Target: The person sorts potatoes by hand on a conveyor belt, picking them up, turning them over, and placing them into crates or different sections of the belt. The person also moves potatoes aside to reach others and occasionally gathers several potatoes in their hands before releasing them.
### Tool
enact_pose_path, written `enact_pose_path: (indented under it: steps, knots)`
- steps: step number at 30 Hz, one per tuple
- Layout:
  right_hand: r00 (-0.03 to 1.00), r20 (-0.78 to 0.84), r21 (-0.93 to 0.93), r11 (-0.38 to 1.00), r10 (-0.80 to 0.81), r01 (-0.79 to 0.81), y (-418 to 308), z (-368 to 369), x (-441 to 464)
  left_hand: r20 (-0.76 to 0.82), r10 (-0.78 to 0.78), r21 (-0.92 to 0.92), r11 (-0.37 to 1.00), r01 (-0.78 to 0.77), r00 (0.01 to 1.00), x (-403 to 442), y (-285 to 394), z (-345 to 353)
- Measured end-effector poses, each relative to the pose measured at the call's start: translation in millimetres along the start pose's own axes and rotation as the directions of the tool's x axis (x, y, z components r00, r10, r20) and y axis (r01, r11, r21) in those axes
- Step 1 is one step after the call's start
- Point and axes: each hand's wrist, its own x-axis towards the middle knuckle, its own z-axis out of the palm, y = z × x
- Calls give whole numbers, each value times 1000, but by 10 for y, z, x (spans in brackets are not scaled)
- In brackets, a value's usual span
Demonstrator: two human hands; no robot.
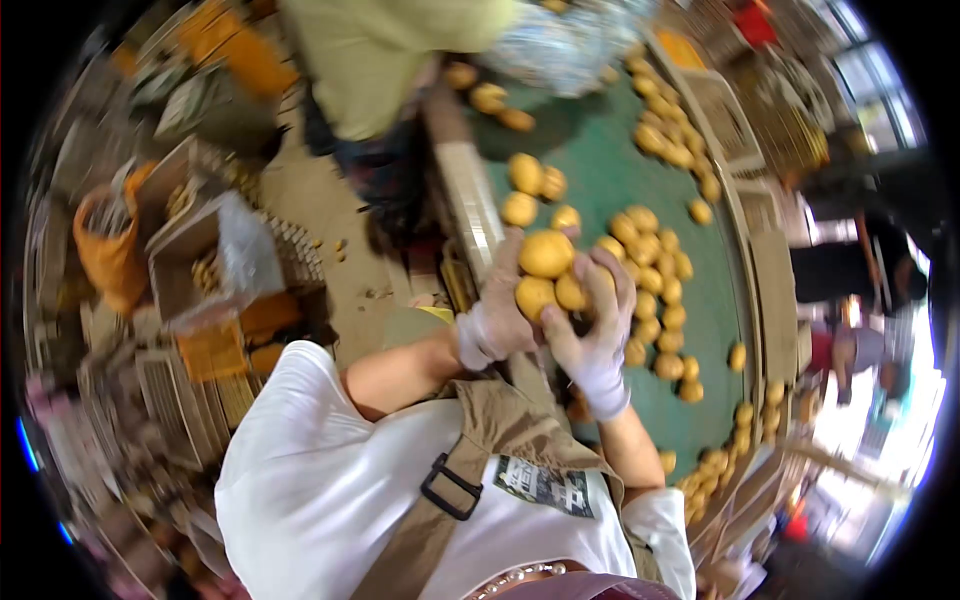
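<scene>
Both my hands, in thin pale gloves, are together above the near edge of a green sorting surface (600, 185). My left hand (503, 308) cups a small cluster of potatoes from the left and below, with one yellow potato (546, 254) on top and another potato (535, 296) under it. From the right, my right hand (597, 315) curls its fingers over a third potato (571, 292) in the cluster. Which hand bears each one is partly hidden. Just beyond my right hand lies a group of loose potatoes (645, 248).
A co-worker in a yellow-green top (385, 50) stands at the table's far left, by a patterned bundle (575, 45). More potatoes (665, 125) line the right rim. Crates (185, 265) and an orange sack (110, 245) stand on the floor at left.
</scene>
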Motion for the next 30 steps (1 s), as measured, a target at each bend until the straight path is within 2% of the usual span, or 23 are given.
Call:
enact_pose_path:
  steps: [1,2,3,4,6,8,10,11,12,15,16,17,18,19,20,23,24,25,26,27,28,29,30]
  knots:
    - [999,2,30,999,-37,37,-111,103,-71,-44,44,-81,996,-48,998,-128,109,-4]
    - [996,16,77,994,-84,83,-187,209,-122,-70,-62,-374,927,31,996,-255,114,-141]
    - [990,53,104,987,-128,122,-298,300,-133,-96,-167,-638,767,69,981,-383,114,-271]
    - [980,101,135,978,-172,158,-438,416,-107,-39,-340,-916,388,102,940,-474,177,-419]
    - [937,169,213,940,-305,267,-630,598,-129,-134,-286,-921,390,-13,949,-747,350,-534]
    - [869,271,332,888,-414,319,-878,784,-54,-150,-188,-922,380,-69,971,-1055,587,-742]
    - [804,255,591,745,-538,310,-1050,995,55,-89,42,-950,296,-97,995,-1373,754,-1010]
    - [754,192,651,657,-628,380,-949,1027,108,-180,57,-918,350,-189,982,-1477,878,-913]
    - [709,211,596,664,-672,451,-997,1034,142,-297,73,-888,346,-303,952,-1707,961,-951]
    - [696,304,533,721,-651,442,-1030,1040,243,-495,285,-736,365,-570,821,-2592,1501,-940]
    - [701,353,479,763,-620,434,-1069,1004,281,-639,429,-436,482,-760,639,-2922,1581,-950]
    - [670,311,490,718,-674,495,-1004,1022,326,-720,478,-393,318,-863,503,-3222,1795,-850]
    - [642,260,488,672,-721,557,-959,1011,318,-748,539,-264,293,-919,387,-3599,1922,-861]
    - [649,249,509,667,-719,544,-828,1059,359,-769,587,-114,265,-957,254,-3969,2041,-890]
    - [702,321,465,751,-636,468,-926,980,333,-778,618,33,226,-974,116,-4359,2137,-941]
    - [620,286,399,679,-730,616,-924,894,427,-713,620,481,91,-872,-328,-5674,2345,-1226]
    - [612,282,379,672,-739,637,-934,881,423,-652,587,618,45,-785,-480,-6115,2422,-1335]
    - [603,288,354,667,-744,655,-929,821,402,-541,458,806,45,-590,-705,-6486,2443,-1396]
    - [583,317,310,663,-748,682,-902,763,391,-521,374,807,-75,-585,-767,-7049,2285,-1649]
    - [573,336,262,659,-747,705,-892,732,370,-452,484,181,-773,-608,-749,-7446,2124,-1733]
    - [575,351,202,659,-739,724,-853,666,354,-476,433,264,-760,-594,-766,-7628,2126,-1792]
    - [556,315,190,624,-770,758,-735,665,330,-515,350,567,-546,-617,-783,-7653,2126,-1827]
    - [561,365,89,627,-743,774,-719,576,274,-555,296,751,-224,-621,-778,-7572,2114,-1914]
